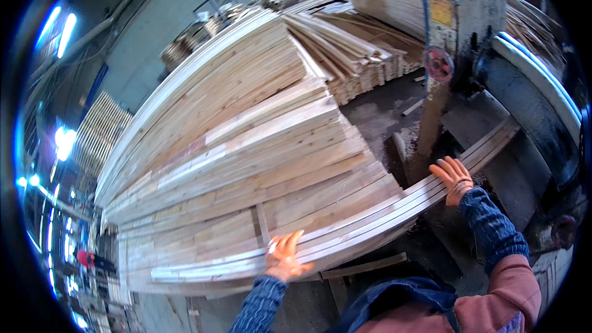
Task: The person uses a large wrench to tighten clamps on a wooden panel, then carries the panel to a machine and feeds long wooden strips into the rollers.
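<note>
Several long narrow wooden boards (370, 219) lie side by side along the near edge of a big timber stack (265, 142). My left hand (283, 258), in an orange glove, rests on these boards left of the middle, thumb apart from the fingers. Farther right, my right hand (453, 180), gloved the same way, lies on the boards with its fingers spread. Beyond it, their right ends reach to a worn metal machine (465, 18) with a red handwheel (438, 64). The undersides of both hands are hidden.
Behind the big stack lie looser piles of slats (351, 49). A rounded dark machine part (524, 105) stands at the right. Sawdust and scraps cover the floor below the machine. A person in red (85, 259) is far off at the left, near stacked timber (102, 132).
</note>
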Motion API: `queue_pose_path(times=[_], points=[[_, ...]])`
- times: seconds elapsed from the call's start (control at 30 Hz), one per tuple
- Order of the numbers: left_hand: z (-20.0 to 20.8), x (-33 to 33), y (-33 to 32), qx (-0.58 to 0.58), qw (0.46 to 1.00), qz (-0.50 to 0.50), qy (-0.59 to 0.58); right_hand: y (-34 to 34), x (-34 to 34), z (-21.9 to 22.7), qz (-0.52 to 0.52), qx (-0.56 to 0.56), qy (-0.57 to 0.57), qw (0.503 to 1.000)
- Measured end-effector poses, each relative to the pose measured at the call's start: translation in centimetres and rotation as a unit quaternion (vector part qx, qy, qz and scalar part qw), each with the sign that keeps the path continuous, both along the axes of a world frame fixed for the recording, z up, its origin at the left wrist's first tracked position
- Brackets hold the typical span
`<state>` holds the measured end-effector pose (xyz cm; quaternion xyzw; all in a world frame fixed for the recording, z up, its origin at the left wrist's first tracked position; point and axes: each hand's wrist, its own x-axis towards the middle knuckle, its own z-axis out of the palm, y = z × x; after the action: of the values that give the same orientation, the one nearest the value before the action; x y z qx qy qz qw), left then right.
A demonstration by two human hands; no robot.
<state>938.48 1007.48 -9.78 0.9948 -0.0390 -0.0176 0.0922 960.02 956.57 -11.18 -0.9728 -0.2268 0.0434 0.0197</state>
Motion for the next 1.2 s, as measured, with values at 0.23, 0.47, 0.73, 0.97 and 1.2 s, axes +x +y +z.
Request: queue_pose_path(times=[0.23, 0.47, 0.73, 0.97, 1.2], points=[[-0.8, 6.1, -9.7, -0.037, 0.999, 0.002, 0.035, 10.7, -3.7, -1.6, 0.21, 0.108, 0.005, 0.972], [-2.2, 5.1, -11.8, -0.113, 0.986, 0.016, -0.118, 16.5, -3.9, -0.5, 0.247, -0.023, 0.085, 0.965], [-0.3, -4.8, 5.2, 0.053, 0.995, 0.079, -0.018, 6.6, -0.8, -1.1, 0.112, 0.022, 0.032, 0.993], [0.1, -2.7, 4.8, 0.036, 0.996, 0.069, 0.052, 7.7, -1.1, -1.6, 0.111, 0.067, 0.008, 0.991], [-0.7, 0.6, 1.4, -0.028, 0.999, -0.02, 0.005, 18.6, -4.8, 0.9, 0.281, 0.153, 0.041, 0.947]])
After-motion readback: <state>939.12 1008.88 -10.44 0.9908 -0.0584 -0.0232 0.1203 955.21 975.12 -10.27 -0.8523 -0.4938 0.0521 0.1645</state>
